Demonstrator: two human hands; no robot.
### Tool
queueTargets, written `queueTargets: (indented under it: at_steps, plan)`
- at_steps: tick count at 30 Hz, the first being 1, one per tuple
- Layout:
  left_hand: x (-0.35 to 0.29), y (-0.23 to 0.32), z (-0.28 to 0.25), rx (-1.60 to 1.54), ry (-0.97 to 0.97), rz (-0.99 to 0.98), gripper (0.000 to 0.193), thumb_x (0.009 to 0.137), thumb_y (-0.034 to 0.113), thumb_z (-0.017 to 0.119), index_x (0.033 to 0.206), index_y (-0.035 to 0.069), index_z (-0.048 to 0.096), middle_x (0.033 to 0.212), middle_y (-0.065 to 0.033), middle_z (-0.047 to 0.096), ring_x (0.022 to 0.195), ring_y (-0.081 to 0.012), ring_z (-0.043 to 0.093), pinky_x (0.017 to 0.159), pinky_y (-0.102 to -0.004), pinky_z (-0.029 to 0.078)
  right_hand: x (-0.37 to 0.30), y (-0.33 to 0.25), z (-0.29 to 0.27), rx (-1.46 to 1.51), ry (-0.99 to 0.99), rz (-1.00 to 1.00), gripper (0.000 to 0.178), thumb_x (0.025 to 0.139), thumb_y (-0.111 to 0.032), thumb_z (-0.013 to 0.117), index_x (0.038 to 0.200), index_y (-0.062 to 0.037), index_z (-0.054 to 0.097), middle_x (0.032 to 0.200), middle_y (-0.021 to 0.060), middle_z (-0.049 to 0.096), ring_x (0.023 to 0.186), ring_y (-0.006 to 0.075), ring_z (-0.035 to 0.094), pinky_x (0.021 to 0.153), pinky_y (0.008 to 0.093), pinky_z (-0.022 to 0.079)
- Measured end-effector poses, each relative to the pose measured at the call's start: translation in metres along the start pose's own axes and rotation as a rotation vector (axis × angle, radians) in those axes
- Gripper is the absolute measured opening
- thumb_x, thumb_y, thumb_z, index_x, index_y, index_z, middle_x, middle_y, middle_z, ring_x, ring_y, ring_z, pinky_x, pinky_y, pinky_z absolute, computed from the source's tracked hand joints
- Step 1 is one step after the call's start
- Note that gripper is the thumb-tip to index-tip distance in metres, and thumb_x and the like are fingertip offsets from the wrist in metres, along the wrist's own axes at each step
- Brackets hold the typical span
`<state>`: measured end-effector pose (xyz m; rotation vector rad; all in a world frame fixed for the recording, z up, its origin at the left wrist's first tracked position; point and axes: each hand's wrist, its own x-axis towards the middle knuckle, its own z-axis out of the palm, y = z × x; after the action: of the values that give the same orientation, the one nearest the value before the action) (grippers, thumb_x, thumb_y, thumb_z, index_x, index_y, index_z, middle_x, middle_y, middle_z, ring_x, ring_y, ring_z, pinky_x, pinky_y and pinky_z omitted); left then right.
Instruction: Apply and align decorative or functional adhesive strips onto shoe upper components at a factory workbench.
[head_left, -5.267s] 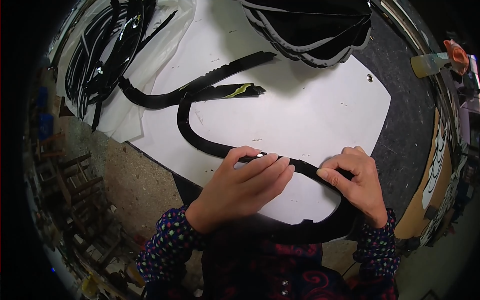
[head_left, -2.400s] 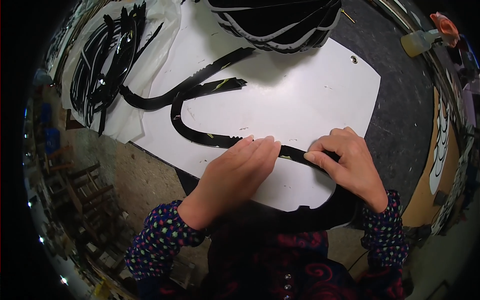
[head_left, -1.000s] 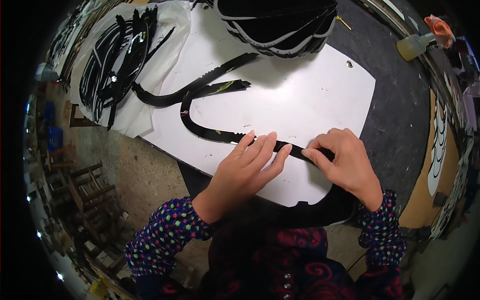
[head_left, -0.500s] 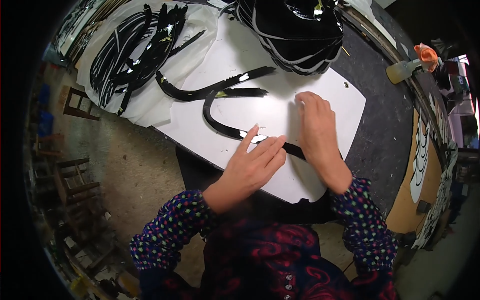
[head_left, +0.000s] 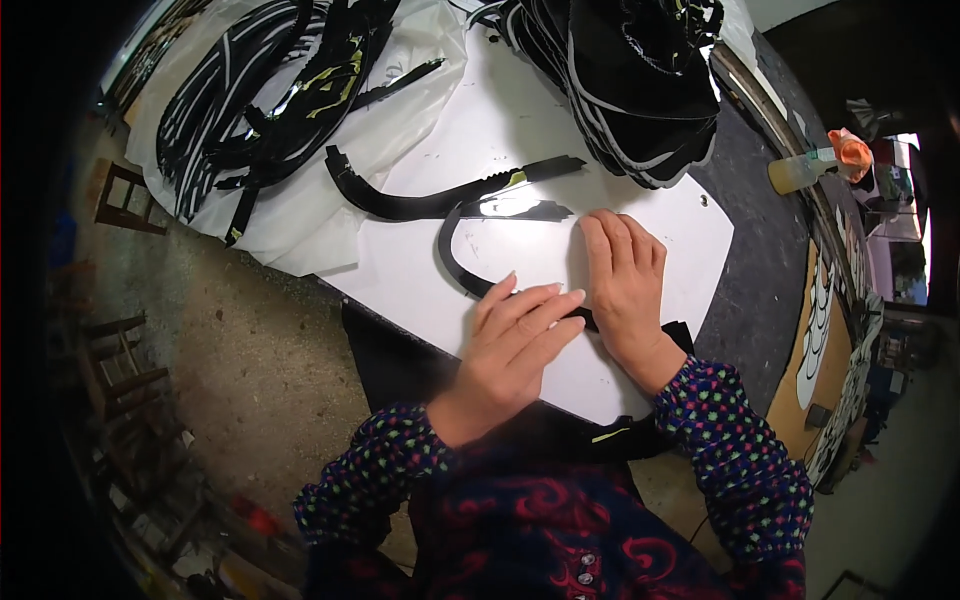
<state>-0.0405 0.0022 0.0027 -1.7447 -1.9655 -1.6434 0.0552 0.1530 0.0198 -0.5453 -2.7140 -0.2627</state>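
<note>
A glossy black curved strip lies bent in a U on the white board. My left hand rests across its near arm, fingers stretched out and slightly apart. To the right, my right hand is over the same strip, its fingers side by side, bent a little and tips toward the board; its thumb is hidden. No object shows in either hand. A second black strip, with a notched edge, lies just beyond. Under my hands the near arm is partly covered.
Far left, a translucent plastic sheet bears a heap of black strips. Stacked black panels with grey edges stand at the back. At right are a bottle of yellowish liquid and an orange cloth. Wooden stools stand on the floor.
The view has shifted, so the board and strips appear lower and to the right. My hands have come closer together, the right fingertips now nearer the left fingers.
</note>
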Motion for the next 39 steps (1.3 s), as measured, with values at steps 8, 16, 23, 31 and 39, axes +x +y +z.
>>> queueTargets:
  at_steps: [8,16,23,31,39]
  plan:
    - [-0.003,-0.001,-0.02,0.139,0.095,-0.212,0.023,0.087,0.001,0.062,0.109,0.005,0.066,0.118,-0.0082,0.067,0.115,-0.0282,0.057,0.103,-0.042,0.038,-0.005,0.005,0.009,0.03,0.097,0.011,0.04,0.081,-0.005,0.059,0.12,-0.0019,0.056,0.122,0.0114,0.057,0.115,0.0266,0.054,0.094,0.038,0.041]
    - [0.007,-0.018,-0.03,0.249,0.188,-0.428,0.039,0.089,0.009,0.067,0.125,0.002,0.054,0.121,-0.0155,0.057,0.112,-0.0308,0.053,0.1,-0.0388,0.041,-0.015,0.052,0.003,1.243,0.132,0.681,0.022,0.096,-0.001,0.046,0.113,-0.0009,0.059,0.108,0.0155,0.064,0.101,0.0289,0.06,0.086,0.0388,0.048]
    - [0.013,-0.022,-0.032,-0.013,0.09,-0.661,0.045,0.088,0.008,0.068,0.13,0.004,0.051,0.105,-0.0104,0.059,0.078,-0.0168,0.059,0.072,-0.0295,0.052,-0.135,0.038,-0.064,0.431,-0.043,0.582,0.05,0.086,-0.025,0.074,0.121,0.0023,0.051,0.11,0.0224,0.055,0.102,0.0409,0.052,0.086,0.0482,0.045]
    - [0.025,-0.004,-0.041,-0.51,0.194,-0.683,0.051,0.09,-0.002,0.063,0.136,0.002,0.042,0.109,-0.0078,0.059,0.083,-0.0112,0.061,0.069,-0.024,0.052,-0.153,0.034,-0.088,0.69,-0.084,0.778,0.041,0.081,-0.024,0.078,0.098,0.0031,0.052,0.095,0.0197,0.056,0.087,0.0358,0.055,0.076,0.0432,0.046]
    - [0.076,0.023,-0.076,-0.564,0.299,-0.546,0.055,0.089,-0.005,0.065,0.137,0.001,0.041,0.107,-0.0064,0.059,0.089,-0.011,0.059,0.07,-0.0228,0.051,-0.14,0.047,-0.12,1.186,-0.118,0.824,0.034,0.086,-0.023,0.073,0.083,0.003,0.05,0.067,0.0085,0.049,0.064,0.0138,0.044,0.059,0.0326,0.039]
